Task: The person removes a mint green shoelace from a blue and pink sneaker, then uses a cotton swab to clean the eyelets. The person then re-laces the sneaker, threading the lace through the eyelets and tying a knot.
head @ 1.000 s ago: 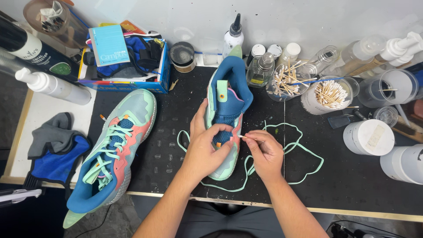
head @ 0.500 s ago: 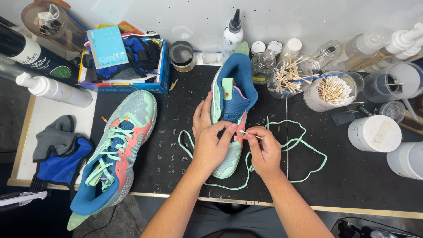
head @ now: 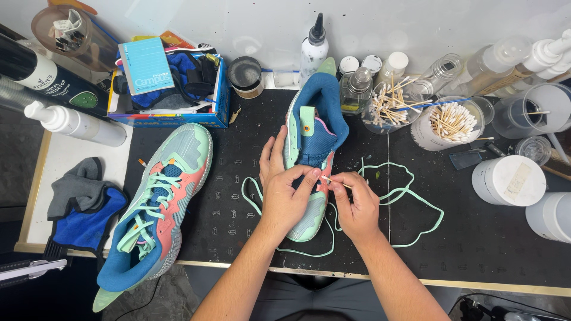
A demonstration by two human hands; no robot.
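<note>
Mat: a black rubber work mat [head: 238, 238] lay under the whole setup, with the unlaced sneaker roughly at its middle.
Unlaced sneaker: a mint, coral and blue high-top sneaker [head: 309, 125] lay toe toward the person with its tongue pulled open. Everything below is placed relative to this one.
Laced sneaker: its matching mint and coral partner [head: 160, 208] lay well to the left of it, fully laced.
Box: a blue cardboard box of odds and ends [head: 220, 113] sat up and to the left of it.
Cloth: a grey and blue rag [head: 83, 208] lay far left of it, past the laced one.
Lace: a long mint-green flat shoelace [head: 416, 202] looped loosely to its right and around its toe.
Left hand: the left hand [head: 285, 199] was laid over its forefoot, fingers closed on the upper by the eyelets and pinning it down.
Right hand: the right hand [head: 357, 208], just right of it, had thumb and forefinger pinched tight on the lace end.
Swab jar: a clear plastic jar of cotton swabs [head: 449, 122] stood up and to the right.
Lace tip: the thin pale tip [head: 328, 179] pointed at its right eyelet row, touching or nearly so; couldn't tell which.
Step, my guess: feeding the tip into a low eyelet.
Next move needs: the tip lined up square with the hole and the upper held steady.
</note>
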